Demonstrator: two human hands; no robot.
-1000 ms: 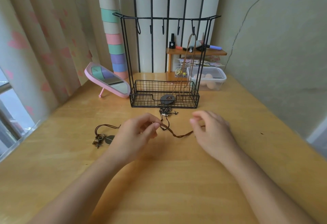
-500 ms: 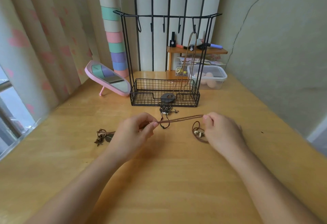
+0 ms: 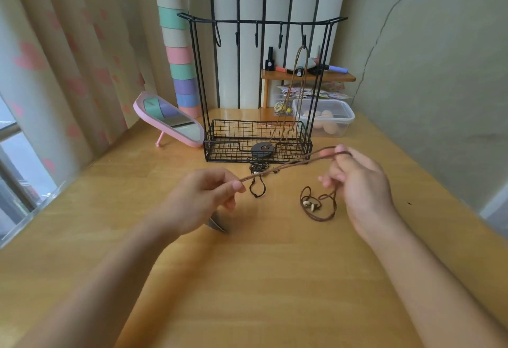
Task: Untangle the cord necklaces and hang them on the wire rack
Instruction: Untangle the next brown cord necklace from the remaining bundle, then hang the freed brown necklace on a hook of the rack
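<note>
Left hand (image 3: 203,199): pinches one end of a brown cord (image 3: 286,165) between thumb and forefinger, low over the desk (image 3: 261,279).
Right hand (image 3: 357,182): fingers curled shut around the far end of that cord, raised a little higher, so the doubled strand runs taut and slanting between the two hands.
Loose end: the rest of the same cord seems to drop from the right hand into a coil (image 3: 317,204) lying on the desk, with a few pale beads in it; whether it is one necklace or two I cannot tell.
Dark tangle (image 3: 258,177): thin black cord in small loops, on the desk just in front of the rack, under the taut strand.
Doing the step well: keep the pull gentle and steady, lift the strand clear of the dark tangle so it does not snag, and let the coil unwind before carrying the loop up to a free hook.
Rack (image 3: 258,86): black wire, upright frame with a row of small hooks along the top bar and a mesh basket at the foot; one necklace (image 3: 295,95) already hangs from the rightmost hook, its dark round pendant resting at the basket's front.
Materials: the cord looks soft, matte and slightly twisted; the desk is smooth pale wood.
</note>
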